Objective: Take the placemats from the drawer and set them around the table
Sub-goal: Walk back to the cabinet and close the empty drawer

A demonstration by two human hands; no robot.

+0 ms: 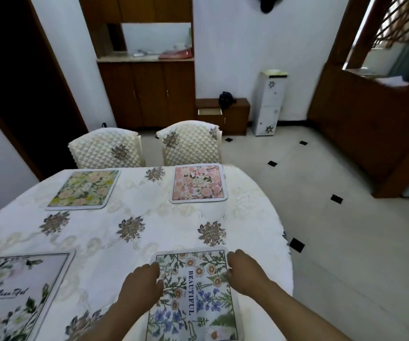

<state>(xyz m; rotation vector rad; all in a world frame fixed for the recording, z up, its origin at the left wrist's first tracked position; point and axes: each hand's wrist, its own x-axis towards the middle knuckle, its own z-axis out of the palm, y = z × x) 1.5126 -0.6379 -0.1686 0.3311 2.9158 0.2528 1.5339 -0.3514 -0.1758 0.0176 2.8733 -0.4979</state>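
A white-flowered mat [21, 296] is lying at the table's [260, 217] near left, a green mat [83, 189] beyond it. The left hand [140, 284] is resting, fingers bent, on the left edge of a daisy mat [193, 291] in front of the person, the right hand [244, 269] on its right edge; pinching or only pressing, I cannot tell. An uneven push is likely leaving this mat crooked or rucking the cloth. It is lying flat, printed BEAUTIFUL, a pink mat [198, 183] beyond it

Place: home dining room
Signs: clothed table [134, 217], padded chairs [188, 143] (two, at its far edge), wooden sideboard [147, 94], tiled floor [321, 217]
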